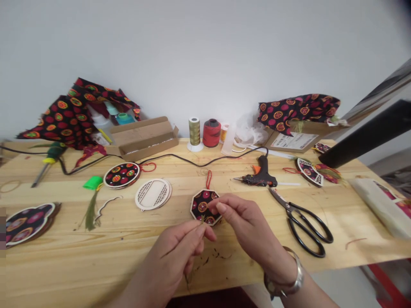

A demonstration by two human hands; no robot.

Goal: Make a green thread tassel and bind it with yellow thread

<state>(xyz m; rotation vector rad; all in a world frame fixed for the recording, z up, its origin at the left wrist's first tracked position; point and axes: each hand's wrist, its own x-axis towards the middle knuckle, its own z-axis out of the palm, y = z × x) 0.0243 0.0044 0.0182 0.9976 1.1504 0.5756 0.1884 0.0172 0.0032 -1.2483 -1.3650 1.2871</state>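
Note:
My left hand (pixel 180 248) is closed in a pinch on olive-green thread (pixel 202 218), whose short end sticks up above the fingertips. Strands of similar colour hang faintly below that hand. My right hand (pixel 247 226), with bracelets at the wrist, has thumb and forefinger pressed together; what they hold is too fine to make out. Just behind both hands lies an octagonal pendant (pixel 201 200) with patterned black fabric and a pale wooden rim, partly covered by the right fingers. A red cord loop (pixel 209 179) extends from its top.
Black-handled scissors (pixel 308 229) and a glue gun (pixel 261 174) lie on the right. To the left are a round fabric pendant (pixel 121 175), a pale wooden disc (pixel 153 194) and a green tassel (pixel 92 209). Thread spools (pixel 194 132) and a cardboard box (pixel 146 139) stand along the wall.

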